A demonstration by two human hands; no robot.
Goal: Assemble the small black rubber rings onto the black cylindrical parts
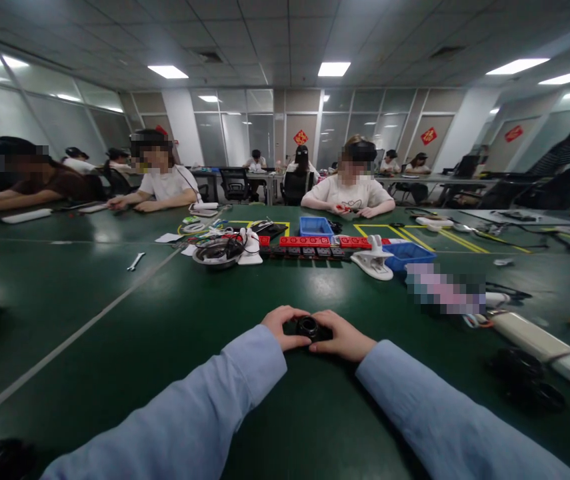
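Observation:
Both hands hold a small black round part with a ring-shaped top and a dark opening in it, low over the green table in front of me. Its exact kind does not show. On its left side my left hand closes with thumb and fingers. My right hand grips it from the right, fingers over the back and thumb in front. The palms hide much of its sides. Beyond the hands lies a row of red and black socket strips. A white clip-like stand is to the right of them.
A metal bowl with black cables, blue bins and a wrench lie farther off on the green table. On the right are a long white power strip and blurred black coils. Several people sit across the room.

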